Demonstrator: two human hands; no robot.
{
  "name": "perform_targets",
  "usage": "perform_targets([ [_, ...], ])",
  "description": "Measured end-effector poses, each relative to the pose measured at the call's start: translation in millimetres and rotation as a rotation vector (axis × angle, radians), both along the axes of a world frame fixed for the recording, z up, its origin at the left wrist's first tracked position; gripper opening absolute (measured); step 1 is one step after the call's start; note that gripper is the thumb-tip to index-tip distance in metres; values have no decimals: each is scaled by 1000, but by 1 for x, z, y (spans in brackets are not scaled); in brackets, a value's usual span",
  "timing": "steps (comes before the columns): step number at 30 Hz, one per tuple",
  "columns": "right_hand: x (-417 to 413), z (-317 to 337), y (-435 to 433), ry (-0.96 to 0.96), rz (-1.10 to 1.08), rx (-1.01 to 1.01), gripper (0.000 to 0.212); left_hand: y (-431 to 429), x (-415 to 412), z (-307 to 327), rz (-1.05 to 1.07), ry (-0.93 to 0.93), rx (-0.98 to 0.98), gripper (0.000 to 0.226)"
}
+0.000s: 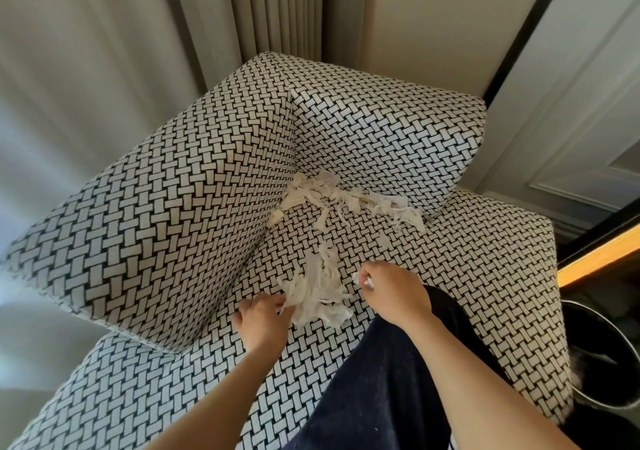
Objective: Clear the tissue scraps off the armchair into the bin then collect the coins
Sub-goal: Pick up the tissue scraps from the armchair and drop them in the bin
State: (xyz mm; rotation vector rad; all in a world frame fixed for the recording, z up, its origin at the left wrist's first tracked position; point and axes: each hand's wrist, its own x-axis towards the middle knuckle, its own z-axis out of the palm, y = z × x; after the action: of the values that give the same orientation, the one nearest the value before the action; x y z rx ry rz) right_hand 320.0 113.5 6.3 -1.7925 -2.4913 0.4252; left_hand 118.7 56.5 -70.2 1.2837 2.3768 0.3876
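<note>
Head view: armchair (173,207) upholstered in black-and-white basket-weave fabric, seat cushion facing the camera. Tissue scraps (322,297) lie on the seat in two groups. One heap sits between the hands, and a second group is strewn along the rear corner where seat meets backrest. Left hand (263,321): fingers curled into the left edge of the near heap, gripping it. Right hand (391,290): fingers drawn together, pinching a small scrap (363,280) just right of that heap. Dark trouser leg (363,390) rests on the seat. Bin (602,339) — black, metal-rimmed — stands just beside the armchair on the right.
</note>
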Motion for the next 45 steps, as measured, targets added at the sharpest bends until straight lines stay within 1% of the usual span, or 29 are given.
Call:
perform_targets([
  [2,0,-1,0,14,7,12,10,0,-1,-1,-28,-12,0,34],
  [3,0,-1,0,26,8,18,9,0,-2,-1,-8,-53,-1,32],
  [6,1,-3,0,61,-3,42,12,4,-8,5,86,-264,62,20],
  [8,1,-4,0,103,-18,54,19,8,-13,18,88,-329,126,16],
  [11,2,-5,1,157,-54,55,34,16,-22,41,70,-366,190,10],
  [13,3,-7,2,185,-73,45,38,21,-29,52,54,-389,217,10],
  [16,5,-7,3,251,-101,43,36,29,-37,68,33,-479,225,10],
  [20,8,-5,5,352,-153,41,29,39,-41,85,68,-729,209,16],
  [22,8,-4,5,372,-186,30,25,43,-41,90,82,-806,209,14],
  [26,9,-3,2,427,-222,20,21,46,-30,105,11,-830,232,20],
  [28,11,-1,2,523,-243,14,19,50,-23,112,-31,-840,236,23],
  [31,17,5,1,694,-288,12,17,59,-13,124,-132,-810,239,35],
  [32,20,8,-1,739,-297,15,17,63,-9,128,-166,-803,239,36],
  [35,32,16,-7,829,-333,19,18,77,9,142,-269,-753,241,27],
  [38,55,20,-16,877,-424,39,18,94,36,156,-389,-686,213,33],
  [39,62,20,-19,891,-454,34,17,98,44,160,-422,-684,203,33],
  [42,92,28,-31,996,-580,40,13,112,83,171,-514,-706,175,23],
  [45,127,39,-43,1068,-692,38,13,124,133,181,-605,-723,114,20],
])
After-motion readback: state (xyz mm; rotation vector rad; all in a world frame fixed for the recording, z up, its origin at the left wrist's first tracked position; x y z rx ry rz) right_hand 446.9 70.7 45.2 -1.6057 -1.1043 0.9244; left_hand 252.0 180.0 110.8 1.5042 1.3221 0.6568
